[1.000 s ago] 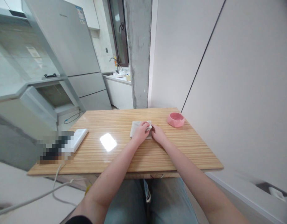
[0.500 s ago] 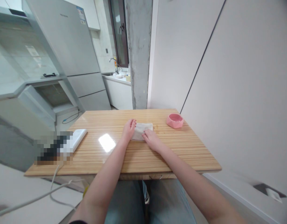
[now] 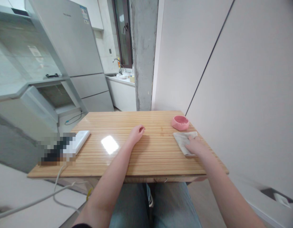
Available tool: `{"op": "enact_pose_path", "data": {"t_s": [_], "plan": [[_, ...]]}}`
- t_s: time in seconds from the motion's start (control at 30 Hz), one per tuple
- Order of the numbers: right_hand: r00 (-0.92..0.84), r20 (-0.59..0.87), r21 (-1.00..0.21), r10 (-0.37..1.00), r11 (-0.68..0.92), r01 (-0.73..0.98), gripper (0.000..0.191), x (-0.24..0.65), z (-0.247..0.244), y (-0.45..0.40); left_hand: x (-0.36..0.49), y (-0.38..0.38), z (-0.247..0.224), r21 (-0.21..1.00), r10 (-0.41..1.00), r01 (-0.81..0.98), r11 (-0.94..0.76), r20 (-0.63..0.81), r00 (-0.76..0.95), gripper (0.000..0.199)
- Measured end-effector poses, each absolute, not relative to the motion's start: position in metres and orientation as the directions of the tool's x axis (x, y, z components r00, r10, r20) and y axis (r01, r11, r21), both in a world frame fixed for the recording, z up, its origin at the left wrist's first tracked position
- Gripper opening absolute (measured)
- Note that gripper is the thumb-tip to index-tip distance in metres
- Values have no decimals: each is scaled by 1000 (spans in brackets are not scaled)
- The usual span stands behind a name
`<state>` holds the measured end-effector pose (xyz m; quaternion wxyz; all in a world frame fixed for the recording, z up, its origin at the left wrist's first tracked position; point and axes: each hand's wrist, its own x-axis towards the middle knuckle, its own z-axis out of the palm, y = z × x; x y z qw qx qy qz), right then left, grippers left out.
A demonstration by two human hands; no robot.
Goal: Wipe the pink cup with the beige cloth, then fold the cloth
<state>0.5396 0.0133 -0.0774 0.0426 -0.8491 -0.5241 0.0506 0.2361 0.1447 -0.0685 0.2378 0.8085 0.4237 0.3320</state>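
A folded light grey cloth (image 3: 182, 138) lies flat on the right part of the wooden table, just in front of a pink faceted bowl (image 3: 180, 123). My right hand (image 3: 196, 145) presses down on the cloth's right side, its fingers gripping the fabric and partly hidden by the hand itself. Near the table's middle, my left hand (image 3: 137, 133) is held in a loose curl with nothing visible in it. It is well apart from the cloth.
The wood-grain table (image 3: 156, 161) is in front of me. On its left are a white box-like object (image 3: 82, 138) and a blurred dark item, with cables (image 3: 56, 177) hanging beside them. A white wall (image 3: 232, 104) rises close on the right. Behind stand a fridge (image 3: 65, 44) and a concrete pillar (image 3: 144, 57).
My right hand has moved the cloth from the table's middle to the right, near the pink bowl. My left hand has come off the cloth, stayed near the middle and curled.
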Motion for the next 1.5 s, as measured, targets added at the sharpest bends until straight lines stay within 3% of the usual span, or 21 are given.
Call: {"op": "enact_pose_path", "data": {"t_s": [0.1, 0.17, 0.27, 0.37, 0.5, 0.6, 0.8, 1.5], "plan": [[452, 8, -127, 892, -448, 885, 40, 532, -66, 17, 238, 147, -73, 674, 847, 525, -520, 325, 421, 20], [365, 119, -149, 924, -347, 926, 35, 509, -52, 27, 239, 149, -76, 683, 852, 522, -511, 318, 417, 19], [142, 235, -333, 962, -57, 941, 33, 461, -34, 56, 240, 151, -79, 691, 858, 523, -498, 308, 410, 16], [10, 297, -537, 955, 159, 829, 40, 415, -34, 90, 241, 150, -80, 687, 863, 539, -488, 284, 418, 12], [-40, 328, -657, 944, 259, 708, 40, 376, -62, 120, 243, 149, -83, 683, 842, 517, -517, 298, 449, 10], [-66, 325, -716, 943, 291, 634, 31, 369, -86, 125, 244, 150, -87, 669, 789, 460, -584, 336, 514, 23], [-28, 332, -751, 943, 282, 596, 24, 375, -103, 130, 246, 151, -93, 628, 791, 511, -586, 306, 530, 35], [-39, 360, -737, 932, 309, 601, 20, 374, -107, 132, 245, 150, -91, 632, 780, 497, -594, 303, 547, 33]]}}
